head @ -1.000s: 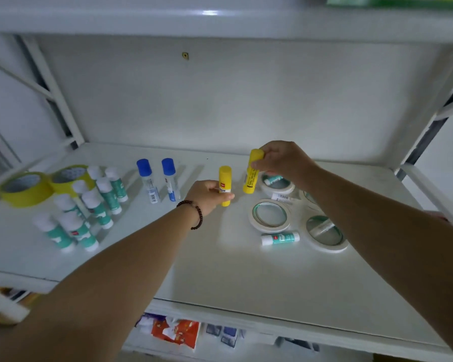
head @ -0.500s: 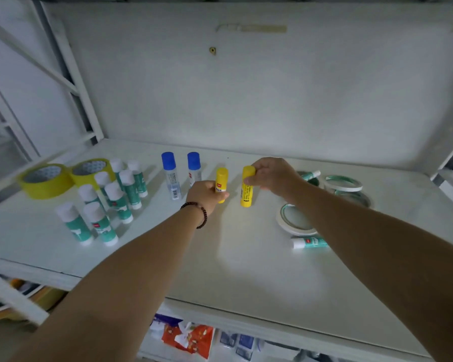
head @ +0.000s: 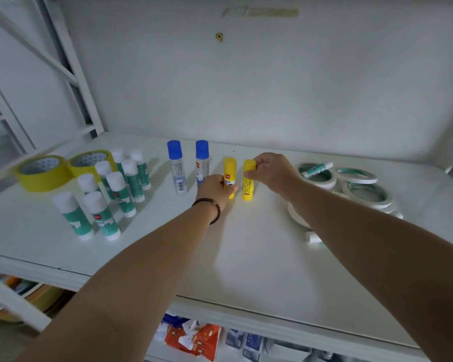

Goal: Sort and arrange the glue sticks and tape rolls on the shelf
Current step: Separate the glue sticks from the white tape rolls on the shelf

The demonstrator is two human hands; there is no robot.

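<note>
Two yellow glue sticks stand upright side by side on the white shelf. My left hand grips the left yellow stick low on its body. My right hand pinches the cap of the right yellow stick. Left of them stand two blue-capped glue bottles, then several green-and-white glue sticks. Two yellow tape rolls lie at the far left. White tape rolls lie at the right, one with a green glue stick lying on it.
Another glue stick lies half hidden behind my right forearm, beside a white tape roll. The shelf's back wall is close behind the items. White frame struts rise at the left. Packets sit on the lower shelf.
Both hands carried the yellow glue sticks left and set them upright next to the blue-capped bottles. The camera view has shifted downward and left.
</note>
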